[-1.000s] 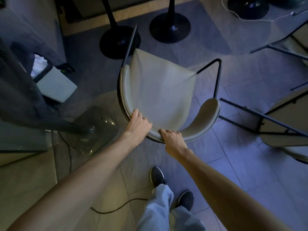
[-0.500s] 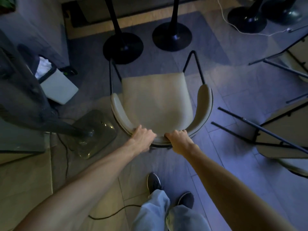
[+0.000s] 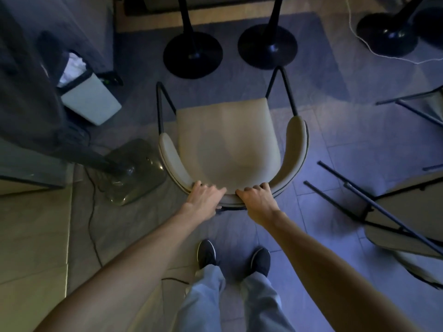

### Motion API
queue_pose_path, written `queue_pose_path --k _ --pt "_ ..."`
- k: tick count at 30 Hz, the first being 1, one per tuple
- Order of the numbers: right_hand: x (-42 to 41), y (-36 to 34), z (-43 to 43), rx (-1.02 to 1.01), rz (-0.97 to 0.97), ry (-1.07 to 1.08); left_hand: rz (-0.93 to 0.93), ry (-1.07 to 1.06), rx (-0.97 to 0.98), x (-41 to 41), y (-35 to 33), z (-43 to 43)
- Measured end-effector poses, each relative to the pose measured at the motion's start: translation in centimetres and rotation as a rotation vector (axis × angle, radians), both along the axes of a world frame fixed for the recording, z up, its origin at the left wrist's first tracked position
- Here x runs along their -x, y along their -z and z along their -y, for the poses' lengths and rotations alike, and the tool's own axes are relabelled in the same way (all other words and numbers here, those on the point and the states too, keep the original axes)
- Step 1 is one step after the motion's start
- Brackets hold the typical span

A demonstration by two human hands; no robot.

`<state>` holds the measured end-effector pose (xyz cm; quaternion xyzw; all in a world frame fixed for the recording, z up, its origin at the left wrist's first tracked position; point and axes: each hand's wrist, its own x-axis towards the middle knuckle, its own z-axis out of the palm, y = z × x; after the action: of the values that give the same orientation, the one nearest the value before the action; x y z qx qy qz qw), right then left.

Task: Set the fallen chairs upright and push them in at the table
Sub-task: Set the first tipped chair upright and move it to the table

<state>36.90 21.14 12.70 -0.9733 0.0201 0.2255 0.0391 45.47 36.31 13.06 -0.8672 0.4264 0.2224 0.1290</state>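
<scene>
A beige padded chair (image 3: 227, 142) with a curved backrest and thin black metal legs stands upright in front of me, seat facing up. My left hand (image 3: 205, 200) grips the top of its backrest left of centre. Beside it, my right hand (image 3: 257, 201) grips the backrest right of centre. A second beige chair (image 3: 405, 212) lies tipped over on the floor at the right, black legs sticking out toward me. Part of a third fallen chair (image 3: 422, 109) shows at the right edge. Black round pedestal bases (image 3: 193, 55) stand just beyond the upright chair; the tabletop is out of view.
A white bin (image 3: 92, 100) with a liner sits at the left by a dark wall. A clear-based stand (image 3: 133, 172) and its cable lie left of the chair. Another pedestal base (image 3: 388, 35) and a white cable are at top right. My feet (image 3: 207, 254) are behind the chair.
The chair swung from tilted on its side to standing square on its legs. Both hands stayed on the backrest and shifted toward its centre.
</scene>
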Motion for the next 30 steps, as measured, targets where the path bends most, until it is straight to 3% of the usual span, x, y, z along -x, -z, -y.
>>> queue_pose_path --k 8,14,23,30 --pt "0.4 0.8 1.1 -0.023 0.047 -0.088 0.066 -0.126 0.037 1.2 0.3 0.8" --pt "-2.0 1.1 3.4 -0.008 0.057 -0.195 0.123 -0.166 0.168 -0.4 1.1 1.0" --pt "-11.9 1.0 4.6 -0.006 0.069 -0.226 0.083 -0.334 0.186 -9.5 1.4 2.8" --pt "-21.3 0.7 4.9 0.004 0.077 -0.226 0.122 -0.332 0.183 -18.2 1.5 3.0"
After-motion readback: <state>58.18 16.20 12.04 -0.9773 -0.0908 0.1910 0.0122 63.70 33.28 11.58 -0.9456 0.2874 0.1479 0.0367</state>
